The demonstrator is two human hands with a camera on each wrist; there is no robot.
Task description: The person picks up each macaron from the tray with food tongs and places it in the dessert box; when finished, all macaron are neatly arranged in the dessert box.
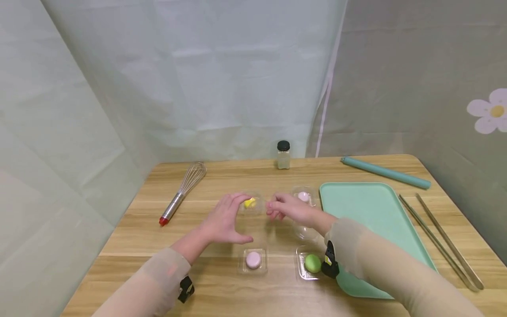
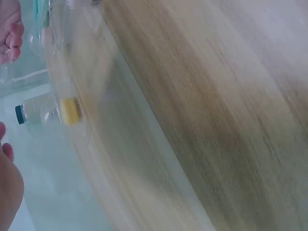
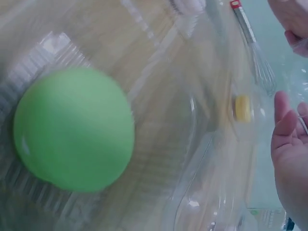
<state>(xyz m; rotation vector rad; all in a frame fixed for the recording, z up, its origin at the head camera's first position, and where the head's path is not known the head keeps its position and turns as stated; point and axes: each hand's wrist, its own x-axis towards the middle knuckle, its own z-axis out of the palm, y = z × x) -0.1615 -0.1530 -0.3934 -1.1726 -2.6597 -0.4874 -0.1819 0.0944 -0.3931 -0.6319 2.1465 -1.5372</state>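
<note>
A yellow macaron (image 1: 250,203) sits in a clear plastic box (image 1: 255,210) near the table's middle. My left hand (image 1: 226,221) hovers at its left, thumb and fingers spread wide, index fingertip by the box's far side. On the right, my right hand (image 1: 288,208) has bent fingers near the box's edge; whether they pinch the clear plastic is unclear. A lilac macaron (image 1: 253,260) lies in another clear box nearer me. Beneath my right forearm, a green macaron (image 3: 74,130) rests in its box. A pale pink macaron (image 1: 303,196) in clear plastic is just behind my right hand.
A mint-green tray (image 1: 360,198) lies at right, with long metal tongs (image 1: 439,242) beside it and a teal rolled item (image 1: 386,172) behind. A black-capped jar (image 1: 283,155) stands at the back edge. A whisk (image 1: 183,193) with a red end lies left.
</note>
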